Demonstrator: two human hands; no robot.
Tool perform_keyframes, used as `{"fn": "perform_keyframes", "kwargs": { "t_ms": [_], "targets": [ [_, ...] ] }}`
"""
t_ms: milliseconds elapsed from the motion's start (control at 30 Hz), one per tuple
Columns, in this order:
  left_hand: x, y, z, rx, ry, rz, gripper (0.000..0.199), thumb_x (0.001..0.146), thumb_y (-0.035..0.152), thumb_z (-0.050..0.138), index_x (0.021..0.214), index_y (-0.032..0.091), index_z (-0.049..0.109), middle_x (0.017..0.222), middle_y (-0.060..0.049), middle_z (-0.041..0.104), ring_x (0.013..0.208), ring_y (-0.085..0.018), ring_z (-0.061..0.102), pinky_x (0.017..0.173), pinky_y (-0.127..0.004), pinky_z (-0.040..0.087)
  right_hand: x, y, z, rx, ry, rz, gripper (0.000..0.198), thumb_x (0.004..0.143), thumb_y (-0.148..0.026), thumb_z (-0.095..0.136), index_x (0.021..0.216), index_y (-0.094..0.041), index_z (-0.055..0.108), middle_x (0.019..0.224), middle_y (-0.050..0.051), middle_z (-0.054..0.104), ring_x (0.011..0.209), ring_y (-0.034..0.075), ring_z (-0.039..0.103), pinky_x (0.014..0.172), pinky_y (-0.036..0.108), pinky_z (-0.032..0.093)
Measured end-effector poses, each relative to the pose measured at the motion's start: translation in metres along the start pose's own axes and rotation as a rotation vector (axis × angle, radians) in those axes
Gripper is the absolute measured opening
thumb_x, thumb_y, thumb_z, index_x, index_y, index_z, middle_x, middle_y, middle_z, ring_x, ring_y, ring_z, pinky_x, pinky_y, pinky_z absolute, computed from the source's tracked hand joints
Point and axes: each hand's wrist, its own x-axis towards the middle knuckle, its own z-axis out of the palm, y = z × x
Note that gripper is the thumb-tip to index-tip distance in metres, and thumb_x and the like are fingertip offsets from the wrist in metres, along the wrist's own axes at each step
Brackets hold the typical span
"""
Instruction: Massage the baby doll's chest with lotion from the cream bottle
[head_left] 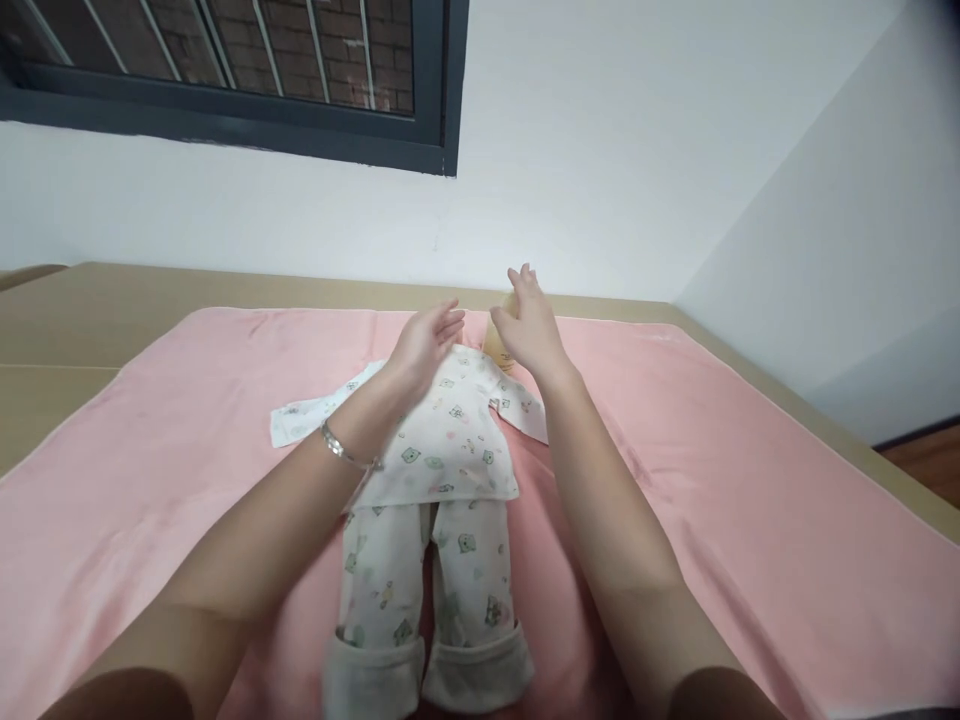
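A white baby top (450,425) with small green and pink animal prints lies spread on a pink cloth (660,450), sleeves out to both sides. Below its hem are matching trousers (472,550) with thick turned-up cuffs, legs toward me. My left hand (426,348) hovers at the top's left shoulder, fingers stretched and palm turned inward, holding nothing. Opposite it, my right hand (531,325) is open with fingers apart, beside a tan rounded thing (496,348) at the neck end. My hand partly hides that thing, so its kind is unclear.
The pink cloth covers most of a tan wooden surface (112,310) set against a white wall (585,150). A dark-framed window (435,80) with bars is at the upper left. Another wall (847,220) stands at the right.
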Motion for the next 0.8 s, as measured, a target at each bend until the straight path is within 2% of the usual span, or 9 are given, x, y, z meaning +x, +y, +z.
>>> {"fn": "perform_keyframes", "kwargs": {
  "t_ms": [100,200,267,400,533,633,733,800],
  "targets": [
    [0.033,0.006,0.009,-0.099,-0.059,-0.110,0.066,0.097,0.057,0.022,0.141,0.018,0.053,0.132,-0.018,0.063,0.130,-0.028,0.060,0.107,-0.043,0.050,0.004,0.006,0.009,0.018,-0.053,0.029,0.072,0.087,-0.015,0.040,0.158,-0.012,0.027,0.169,0.013,0.016,0.158,0.027,0.008,0.128,0.056,0.018],
    [0.061,0.011,0.010,-0.177,-0.038,-0.136,0.071,0.092,0.062,0.028,0.139,0.017,0.056,0.124,-0.020,0.066,0.132,-0.032,0.058,0.106,-0.047,0.049,0.005,0.008,0.016,0.004,-0.095,0.031,0.076,0.084,-0.009,0.038,0.159,-0.010,0.025,0.169,0.012,0.013,0.158,0.026,0.005,0.129,0.053,0.017],
    [0.073,0.014,0.009,-0.218,-0.081,-0.156,0.075,0.089,0.064,0.028,0.141,0.016,0.053,0.124,-0.022,0.065,0.134,-0.033,0.055,0.106,-0.047,0.048,0.005,0.008,0.019,-0.007,-0.110,0.019,0.076,0.084,-0.009,0.038,0.159,-0.012,0.026,0.169,0.010,0.014,0.158,0.026,0.003,0.129,0.054,0.017],
    [0.085,0.019,0.009,-0.179,-0.214,-0.170,0.082,0.088,0.066,0.019,0.143,0.014,0.050,0.123,-0.023,0.063,0.131,-0.031,0.058,0.101,-0.046,0.052,0.005,0.010,0.020,-0.043,-0.100,-0.011,0.074,0.084,-0.010,0.039,0.158,-0.010,0.029,0.169,0.011,0.017,0.158,0.028,0.004,0.129,0.055,0.017],
    [0.091,0.015,0.015,-0.119,-0.210,-0.131,0.083,0.088,0.066,0.015,0.140,0.015,0.052,0.120,-0.022,0.064,0.131,-0.033,0.058,0.097,-0.048,0.054,0.004,0.013,0.019,-0.076,-0.084,-0.003,0.071,0.086,-0.011,0.039,0.156,-0.004,0.031,0.167,0.017,0.021,0.157,0.032,0.007,0.128,0.057,0.018],
    [0.099,0.005,0.019,-0.086,-0.224,-0.115,0.082,0.087,0.068,0.020,0.142,0.015,0.050,0.127,-0.023,0.060,0.137,-0.035,0.051,0.097,-0.050,0.053,0.003,0.015,0.016,-0.079,-0.072,-0.005,0.068,0.088,-0.012,0.037,0.155,-0.005,0.032,0.164,0.017,0.030,0.156,0.033,0.017,0.126,0.059,0.023],
    [0.111,-0.005,0.021,-0.154,-0.214,-0.095,0.080,0.087,0.068,0.028,0.143,0.014,0.049,0.135,-0.023,0.054,0.144,-0.037,0.043,0.100,-0.051,0.052,0.004,0.016,0.012,-0.119,-0.068,-0.038,0.065,0.089,-0.012,0.035,0.154,-0.012,0.036,0.159,0.013,0.040,0.153,0.032,0.025,0.125,0.061,0.026],
    [0.118,-0.011,0.022,-0.239,-0.161,-0.095,0.077,0.088,0.067,0.028,0.140,0.014,0.052,0.134,-0.023,0.055,0.145,-0.037,0.041,0.103,-0.052,0.050,0.005,0.017,0.012,-0.171,-0.088,-0.049,0.064,0.089,-0.012,0.035,0.154,-0.010,0.037,0.159,0.014,0.040,0.153,0.032,0.025,0.126,0.061,0.024]
  ]
}}
